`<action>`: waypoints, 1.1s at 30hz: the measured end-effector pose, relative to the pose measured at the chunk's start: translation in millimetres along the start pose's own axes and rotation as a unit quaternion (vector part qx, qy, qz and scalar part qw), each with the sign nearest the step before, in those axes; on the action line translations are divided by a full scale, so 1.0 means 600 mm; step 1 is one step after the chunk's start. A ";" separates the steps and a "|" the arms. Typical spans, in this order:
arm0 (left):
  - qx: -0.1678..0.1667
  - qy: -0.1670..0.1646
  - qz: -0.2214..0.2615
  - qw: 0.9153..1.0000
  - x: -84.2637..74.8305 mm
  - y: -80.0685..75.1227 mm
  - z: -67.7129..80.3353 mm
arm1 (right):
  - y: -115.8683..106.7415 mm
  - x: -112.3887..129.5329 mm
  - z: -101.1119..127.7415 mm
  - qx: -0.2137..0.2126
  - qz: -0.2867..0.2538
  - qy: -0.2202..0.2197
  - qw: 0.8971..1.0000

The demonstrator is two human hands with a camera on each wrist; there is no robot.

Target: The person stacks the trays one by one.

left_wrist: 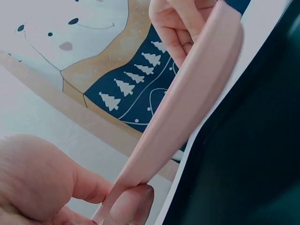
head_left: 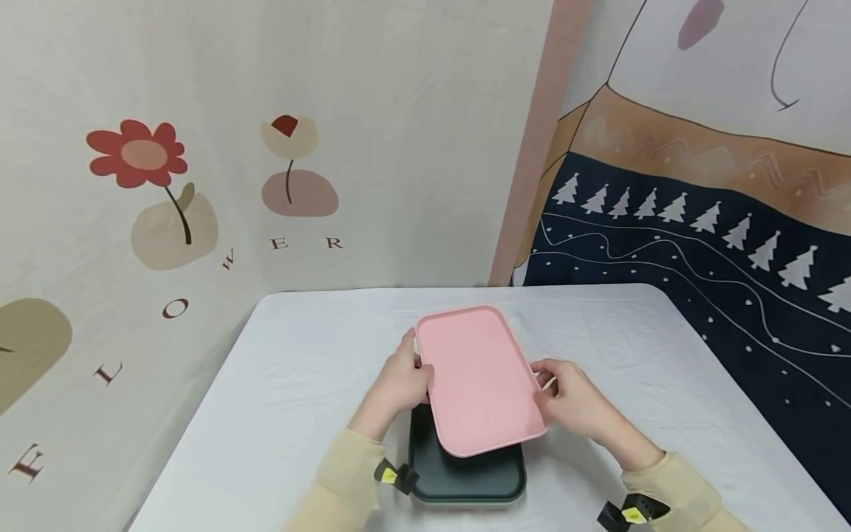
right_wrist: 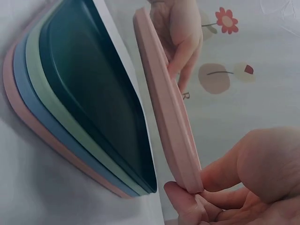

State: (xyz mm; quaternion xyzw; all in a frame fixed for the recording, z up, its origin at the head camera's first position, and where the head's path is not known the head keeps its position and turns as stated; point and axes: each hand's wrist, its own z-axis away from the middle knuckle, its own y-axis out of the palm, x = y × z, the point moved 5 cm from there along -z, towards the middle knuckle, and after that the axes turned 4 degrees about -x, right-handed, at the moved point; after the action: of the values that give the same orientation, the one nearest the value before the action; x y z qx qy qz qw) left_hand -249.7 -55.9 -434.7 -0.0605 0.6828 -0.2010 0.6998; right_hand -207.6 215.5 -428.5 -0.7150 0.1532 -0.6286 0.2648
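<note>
Both hands hold one pink tray (head_left: 480, 378) lifted clear above a stack of nested trays — the step in hand appears to be carrying the top tray off, or onto, that stack. Nearest lies the dark green tray (head_left: 465, 473), uppermost of the stack (right_wrist: 56, 126), with pale green, blue and pink rims beneath it on the white tabletop (head_left: 279, 384). Above it, the left hand (head_left: 399, 384) pinches the tray's left long edge, thumb under the rim; the right hand (head_left: 575, 403) pinches the right edge likewise, the fingers (right_wrist: 187, 206) curled under. The tray hangs tilted, apart from the stack. The next move calls for an even two-sided grip, kept level. Beyond hang printed wall cloths (head_left: 199, 148).
</note>
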 end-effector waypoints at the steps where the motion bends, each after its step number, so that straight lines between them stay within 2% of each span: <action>1: -0.002 -0.002 -0.003 1.000 0.001 -0.002 -0.001 | 0.002 0.002 0.002 0.003 0.000 0.000 1.000; 10: -0.008 -0.005 -0.037 0.999 0.005 -0.019 -0.004 | 0.022 0.015 0.018 0.035 -0.028 0.003 0.999; 20: 0.000 0.007 -0.107 0.994 0.016 -0.026 0.000 | 0.044 0.016 0.029 0.059 -0.046 0.002 0.997; 27: 0.009 0.004 -0.096 0.995 0.022 -0.028 0.000 | 0.053 0.025 0.041 0.050 -0.036 -0.010 0.998; 33: 0.011 -0.003 -0.098 0.995 0.029 -0.030 0.001 | 0.059 0.027 0.046 0.057 -0.044 0.004 0.997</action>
State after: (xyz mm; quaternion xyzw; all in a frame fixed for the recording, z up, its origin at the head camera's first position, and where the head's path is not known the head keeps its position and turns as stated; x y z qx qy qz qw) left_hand -253.1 -78.5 -444.3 -0.1201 0.6691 -0.2764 0.6793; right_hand -173.6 182.8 -437.5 -0.7026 0.0863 -0.6499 0.2765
